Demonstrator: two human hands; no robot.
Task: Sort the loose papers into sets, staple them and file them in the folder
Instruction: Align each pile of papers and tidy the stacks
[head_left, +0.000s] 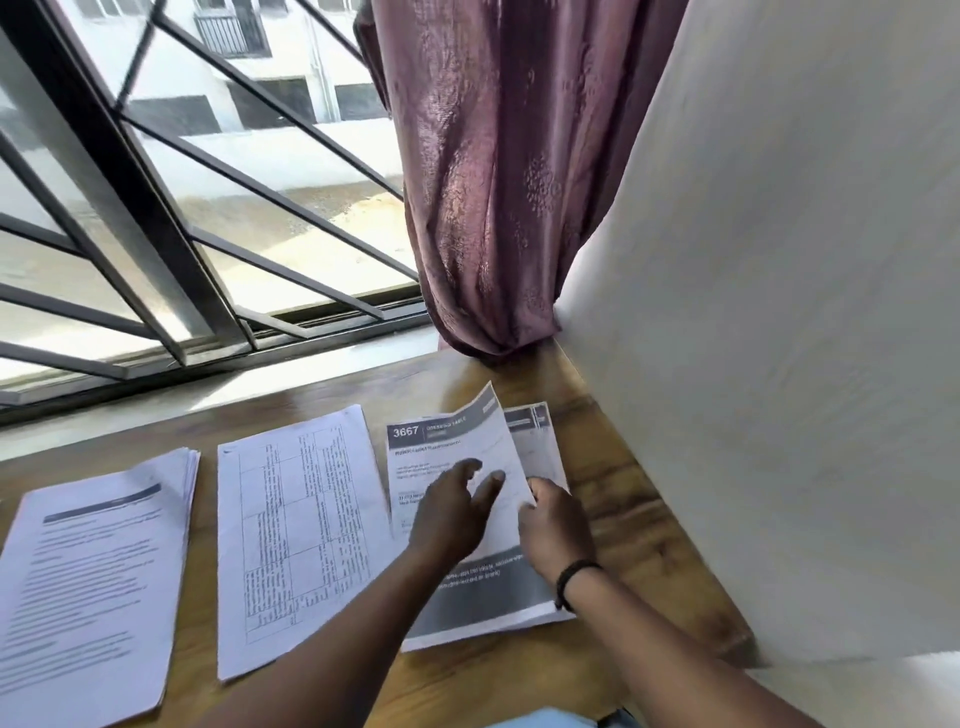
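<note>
Top sheet (457, 457) lifted off the right pile.
Your right hand (553, 525) pinches its edge, left hand (452, 512) flat and open on it; it could crease.

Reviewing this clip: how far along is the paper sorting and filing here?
Sorting looks partly done: a left stack and a middle table sheet set lie apart on the desk. In hand: the right hand lifts the top page of the 3667 pile while the left hand rests on it. No stapler or folder in view; stapling and filing remain.
</note>
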